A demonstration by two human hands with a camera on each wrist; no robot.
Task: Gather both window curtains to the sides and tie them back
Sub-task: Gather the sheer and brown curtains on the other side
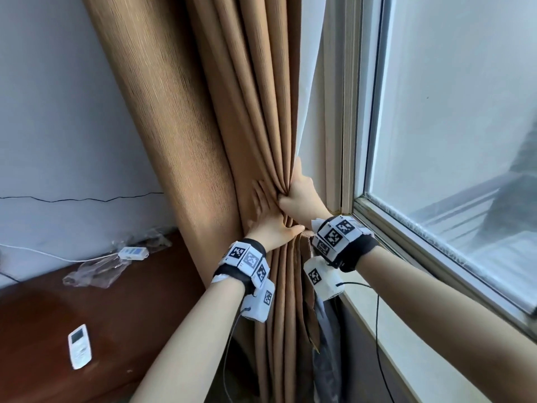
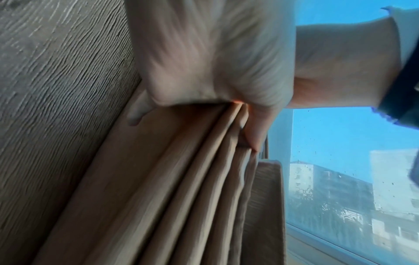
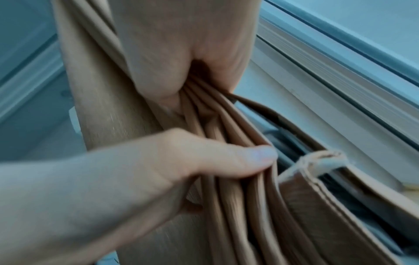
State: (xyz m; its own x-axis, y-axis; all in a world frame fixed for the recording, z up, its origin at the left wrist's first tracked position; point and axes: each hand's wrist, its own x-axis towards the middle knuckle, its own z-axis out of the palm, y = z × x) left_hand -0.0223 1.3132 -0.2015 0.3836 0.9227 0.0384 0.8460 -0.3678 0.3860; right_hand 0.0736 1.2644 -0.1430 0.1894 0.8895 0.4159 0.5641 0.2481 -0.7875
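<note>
One tan curtain [image 1: 203, 112] hangs bunched into pleats at the window's left side. My left hand [image 1: 270, 219] lies on its front with the fingers spread over the cloth, and the thumb hooks across the pleats [image 3: 226, 215]. The folds [image 2: 181, 197] run out from between thumb and fingers of the left hand [image 2: 215, 62]. Just above it, my right hand [image 1: 305, 196] grips the pleats at the curtain's right edge, fingers curled into the cloth. A flat tan strip [image 3: 317, 179] with a stitched end hangs beside the folds. No second curtain is in view.
The window glass [image 1: 450, 126] and its pale sill [image 1: 406, 359] lie to the right. To the left, a dark wooden surface [image 1: 130, 315] holds a white remote [image 1: 79, 346], crumpled clear plastic [image 1: 96, 271] and a white adapter [image 1: 133, 253] on a cable.
</note>
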